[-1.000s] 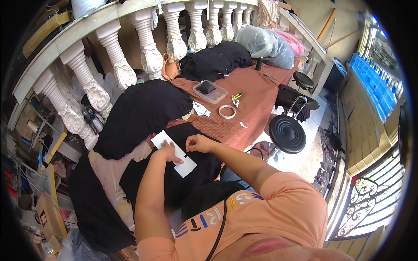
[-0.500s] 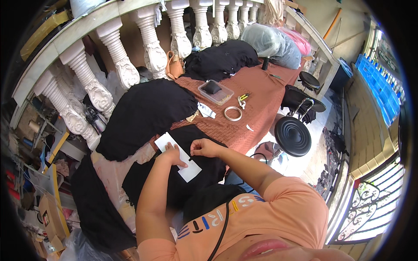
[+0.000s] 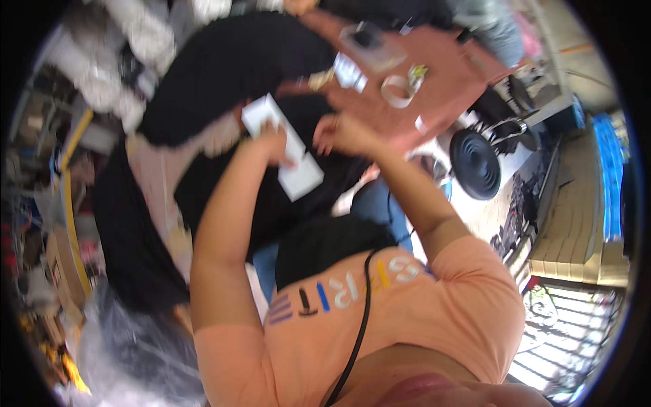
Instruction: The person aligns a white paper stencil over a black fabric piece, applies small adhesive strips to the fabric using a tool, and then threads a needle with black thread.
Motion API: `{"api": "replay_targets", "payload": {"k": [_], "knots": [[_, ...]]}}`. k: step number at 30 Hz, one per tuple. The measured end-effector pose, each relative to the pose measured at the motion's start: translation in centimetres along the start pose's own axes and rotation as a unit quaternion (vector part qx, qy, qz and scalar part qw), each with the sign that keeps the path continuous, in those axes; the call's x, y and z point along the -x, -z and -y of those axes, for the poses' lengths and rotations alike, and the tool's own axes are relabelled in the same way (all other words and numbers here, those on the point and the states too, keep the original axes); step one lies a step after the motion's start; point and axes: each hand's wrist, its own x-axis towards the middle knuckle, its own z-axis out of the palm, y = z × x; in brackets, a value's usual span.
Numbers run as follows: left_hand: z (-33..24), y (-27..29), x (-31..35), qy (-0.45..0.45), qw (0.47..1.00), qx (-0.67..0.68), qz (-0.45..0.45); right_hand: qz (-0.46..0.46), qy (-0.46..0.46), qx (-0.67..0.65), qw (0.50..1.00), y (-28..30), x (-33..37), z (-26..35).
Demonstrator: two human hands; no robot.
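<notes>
Head view: the scene is blurred throughout, so fine detail is lost. A white paper strip [image 3: 302, 178] is laid aslant on black cloth [image 3: 268, 203] in front of the body, its upper end pointed up and to the left, its lower end down and to the right. A small notch can be made out along its right edge, toward the lower end. The strip is covered across its middle by the left hand [image 3: 273, 142], which is rested on it palm down with the fingers spread. The right hand [image 3: 349, 136] is held just beside the strip's right edge, above the cloth; its fingers are curled inward, and whether anything is pinched between them cannot be told.

Beyond the hands, a larger black cloth heap [image 3: 237, 74] is piled to the upper left. The table [image 3: 444, 74] is covered in reddish-brown cloth, on which are seen a clear plastic container [image 3: 390, 61] with a dark object inside, a pale ring [image 3: 397, 104], a small yellowish item [image 3: 418, 71] near the ring and a white label-like piece [image 3: 349, 71]. A round black stool [image 3: 476, 164] is placed to the right of the table. A peach T-shirt [image 3: 393, 325] is worn, crossed by a black cord [image 3: 359, 332].
</notes>
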Motion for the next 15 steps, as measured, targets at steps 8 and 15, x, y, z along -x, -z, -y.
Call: {"api": "replay_targets", "payload": {"k": [8,15], "knots": [[-1.7,0.3,1.1,0.026,0.999,-0.019,-0.029,0.027,-0.046,0.199,0.979,-1.3,3.7,1.1],[-0.2,-2.1,-1.5,0.034,0.998,0.005,-0.061,0.066,-0.050,0.108,0.991,-3.0,4.1,1.3]]}}
